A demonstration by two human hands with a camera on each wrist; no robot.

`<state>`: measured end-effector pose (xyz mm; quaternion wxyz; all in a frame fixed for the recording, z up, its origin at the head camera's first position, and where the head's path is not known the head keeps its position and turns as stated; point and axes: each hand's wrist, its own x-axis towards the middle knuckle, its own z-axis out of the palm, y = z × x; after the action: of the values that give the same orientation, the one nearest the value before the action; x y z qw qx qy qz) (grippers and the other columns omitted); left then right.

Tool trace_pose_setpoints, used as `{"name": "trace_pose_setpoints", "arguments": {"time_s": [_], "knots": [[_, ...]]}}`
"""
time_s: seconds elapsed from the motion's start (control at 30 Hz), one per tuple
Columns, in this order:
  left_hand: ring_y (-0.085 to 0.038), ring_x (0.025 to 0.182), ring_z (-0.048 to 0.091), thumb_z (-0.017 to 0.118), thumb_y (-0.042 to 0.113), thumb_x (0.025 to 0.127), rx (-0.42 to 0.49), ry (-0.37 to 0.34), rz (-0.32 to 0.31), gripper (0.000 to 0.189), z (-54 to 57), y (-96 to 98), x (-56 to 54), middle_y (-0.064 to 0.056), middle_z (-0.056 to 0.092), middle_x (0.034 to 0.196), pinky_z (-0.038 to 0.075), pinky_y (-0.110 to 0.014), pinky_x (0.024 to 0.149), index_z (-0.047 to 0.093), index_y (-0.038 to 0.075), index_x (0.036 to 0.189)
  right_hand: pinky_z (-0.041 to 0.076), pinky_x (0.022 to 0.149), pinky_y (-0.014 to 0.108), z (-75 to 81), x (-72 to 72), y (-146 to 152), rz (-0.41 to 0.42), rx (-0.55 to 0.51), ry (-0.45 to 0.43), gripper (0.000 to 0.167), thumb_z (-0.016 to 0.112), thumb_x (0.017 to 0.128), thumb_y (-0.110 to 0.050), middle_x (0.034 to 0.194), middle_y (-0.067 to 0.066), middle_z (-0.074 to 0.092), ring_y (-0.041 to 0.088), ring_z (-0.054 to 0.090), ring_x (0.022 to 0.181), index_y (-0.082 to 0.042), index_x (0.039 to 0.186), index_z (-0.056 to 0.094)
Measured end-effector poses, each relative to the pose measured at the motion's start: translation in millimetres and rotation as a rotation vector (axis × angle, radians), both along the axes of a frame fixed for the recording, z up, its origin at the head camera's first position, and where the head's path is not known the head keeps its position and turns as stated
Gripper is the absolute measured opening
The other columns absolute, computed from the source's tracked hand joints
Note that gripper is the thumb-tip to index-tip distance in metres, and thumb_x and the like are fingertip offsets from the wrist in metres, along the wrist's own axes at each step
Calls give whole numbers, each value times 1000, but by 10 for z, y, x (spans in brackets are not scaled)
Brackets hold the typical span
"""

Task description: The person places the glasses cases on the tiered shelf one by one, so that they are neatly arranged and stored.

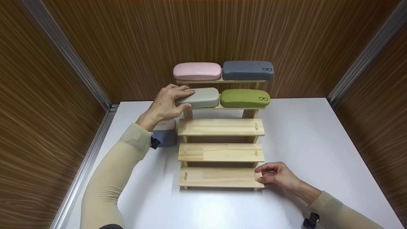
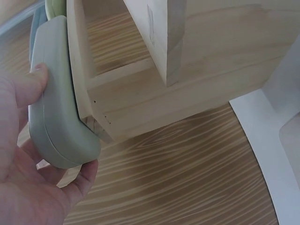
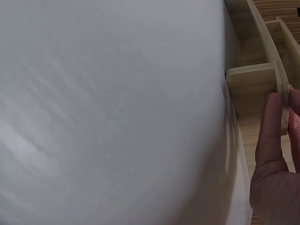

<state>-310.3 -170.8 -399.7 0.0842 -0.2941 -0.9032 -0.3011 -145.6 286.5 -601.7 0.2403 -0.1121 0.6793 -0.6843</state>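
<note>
So your left hand (image 1: pixel 167 103) was up at about 10 o'clock from the middle of the wooden rack (image 1: pixel 222 127), and its fingers were holding the left end of the pale grey case (image 1: pixel 203 97), thumb on the near side. That case sat at 11 o'clock, on the second step from the top, its left end poking out past the board. Just beside it, at 1 o'clock, you had the green case (image 1: pixel 244 98) with the little glasses drawing on it.

Top step: pink case (image 1: pixel 197 71) at 11, blue-grey case (image 1: pixel 248 70) at 1, side by side.

Your right hand (image 1: pixel 279 176) was down at 4 o'clock, fingers set narrow, pinching the right end of the bottom board (image 1: pixel 222 177) between thumb and fingertips.

Oh, and a blue and pale box (image 1: pixel 167 137) stood at 9 o'clock, close by the rack on the white table (image 1: pixel 302 136), partly hidden behind your left wrist.
</note>
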Motion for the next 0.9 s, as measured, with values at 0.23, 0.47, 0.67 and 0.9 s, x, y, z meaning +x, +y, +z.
{"name": "trace_pose_setpoints", "arguments": {"time_s": [0.23, 0.47, 0.67, 0.9], "knots": [[-39, 145, 62, 84, 18, 98, 28, 18, -2, 51, -24, 15, 15, -16, 66, 162, 50, -59, 125, 75, 17, 148, 69, 76, 22, -5, -5, 0, 5, -8, 6, 40, 79, 91, 12, 81, -14, 67, -3, 70, 76, 23, 127, 67], [-39, 147, 61, 86, 18, 98, 78, 72, 1, 48, -46, 2, 42, -16, 67, 161, 49, -58, 127, 77, 12, 145, 69, 76, 22, 9, -14, 6, 3, 13, 7, 38, 80, 91, 11, 81, -13, 67, -2, 70, 76, 20, 127, 70], [-39, 142, 64, 87, 21, 98, 133, 169, 4, 46, -47, -78, 83, -16, 71, 155, 54, -57, 122, 78, 9, 142, 70, 79, 22, 17, -12, 19, 0, 35, -23, 38, 81, 92, 8, 83, -14, 70, -1, 75, 80, 15, 128, 73], [-38, 139, 66, 85, 22, 100, 183, 203, 51, 44, -92, -301, 171, -17, 73, 153, 55, -59, 119, 79, 7, 140, 69, 79, 22, 13, -12, 10, 10, 17, -14, 37, 80, 92, 10, 85, -13, 71, -1, 75, 81, 16, 127, 72]]}}
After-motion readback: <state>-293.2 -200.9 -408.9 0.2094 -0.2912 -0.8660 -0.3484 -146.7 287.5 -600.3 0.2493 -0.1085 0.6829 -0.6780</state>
